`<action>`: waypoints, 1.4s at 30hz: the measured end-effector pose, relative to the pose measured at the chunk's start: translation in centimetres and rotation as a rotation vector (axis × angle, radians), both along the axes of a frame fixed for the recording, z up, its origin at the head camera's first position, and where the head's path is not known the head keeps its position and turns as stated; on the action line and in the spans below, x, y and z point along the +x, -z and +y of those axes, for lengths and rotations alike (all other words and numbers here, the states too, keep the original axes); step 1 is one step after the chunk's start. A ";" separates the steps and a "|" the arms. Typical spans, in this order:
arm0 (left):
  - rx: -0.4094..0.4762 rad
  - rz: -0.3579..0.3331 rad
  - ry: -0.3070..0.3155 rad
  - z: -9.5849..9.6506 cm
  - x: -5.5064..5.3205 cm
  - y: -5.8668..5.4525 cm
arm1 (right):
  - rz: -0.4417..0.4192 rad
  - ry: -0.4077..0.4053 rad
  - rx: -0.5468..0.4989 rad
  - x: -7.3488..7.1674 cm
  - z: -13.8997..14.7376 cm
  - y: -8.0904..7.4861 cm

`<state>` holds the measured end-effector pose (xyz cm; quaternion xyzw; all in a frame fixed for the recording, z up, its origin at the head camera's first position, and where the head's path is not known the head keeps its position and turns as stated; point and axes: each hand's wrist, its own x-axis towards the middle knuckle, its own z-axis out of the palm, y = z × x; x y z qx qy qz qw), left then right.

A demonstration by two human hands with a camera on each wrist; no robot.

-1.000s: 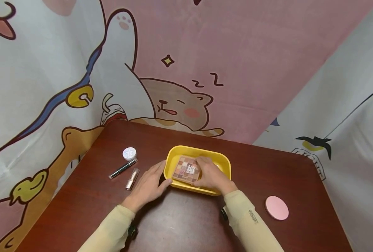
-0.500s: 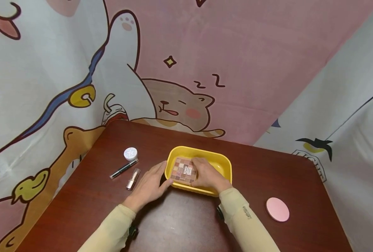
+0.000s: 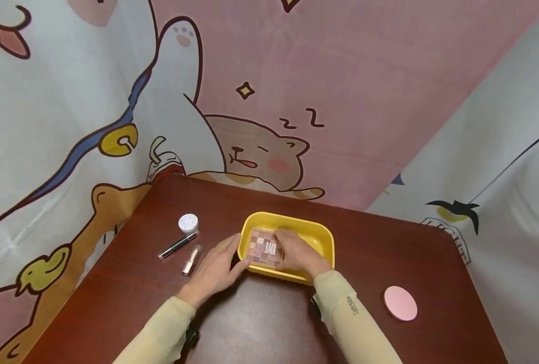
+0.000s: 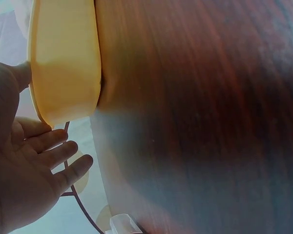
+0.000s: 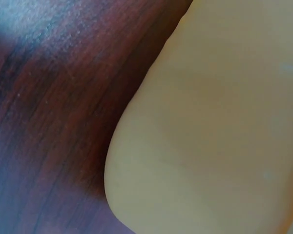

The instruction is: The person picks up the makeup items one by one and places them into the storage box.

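A checkered eyeshadow palette [image 3: 259,248] with the white word "BACK" lies in the left part of a yellow plastic tub [image 3: 292,219]. My right hand [image 3: 299,253] reaches over the tub's near wall and grips the palette by its right side. At the tub's left end, my left hand [image 3: 215,270] touches the rim with thumb and fingertips, its fingers fairly straight. The left wrist view shows that hand [image 4: 34,161] against the tub's outer wall [image 4: 66,63]. The tub's wall [image 5: 200,136] fills the right wrist view and hides the right hand there.
Left of the tub are a round white jar [image 3: 188,223], a dark pen-like stick [image 3: 178,245] and a shiny lipstick tube [image 3: 192,260]. A pink round compact [image 3: 400,303] lies at the right on the brown table [image 3: 260,323]. Printed cloth hangs behind.
The palette has shifted left and lower inside the tub, with my right hand moving along with it. My left hand has stayed at the tub's left end.
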<state>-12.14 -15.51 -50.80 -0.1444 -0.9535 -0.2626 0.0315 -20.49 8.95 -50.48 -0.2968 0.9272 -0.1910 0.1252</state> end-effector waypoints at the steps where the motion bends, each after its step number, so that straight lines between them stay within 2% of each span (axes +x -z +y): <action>1: 0.000 -0.002 0.000 0.0 0.0 0.0 | -0.002 -0.003 0.003 0.0 0.0 0.0; 13: -0.005 -0.002 0.001 0.1 -0.2 0.2 | -0.017 -0.012 -0.004 -0.1 0.7 0.1; 19: 0.007 0.002 -0.001 0.2 0.0 0.4 | -0.042 0.026 -0.007 0.6 1.4 0.1; 25: 0.008 -0.014 -0.004 0.3 0.1 0.3 | -0.045 0.079 -0.054 1.7 2.2 -0.8; 32: 0.001 -0.027 -0.020 0.3 0.0 0.1 | 0.037 0.148 -0.101 2.9 3.8 -2.1; 42: -0.002 -0.047 -0.031 0.0 0.0 0.0 | 0.189 0.222 -0.186 4.2 6.6 -3.1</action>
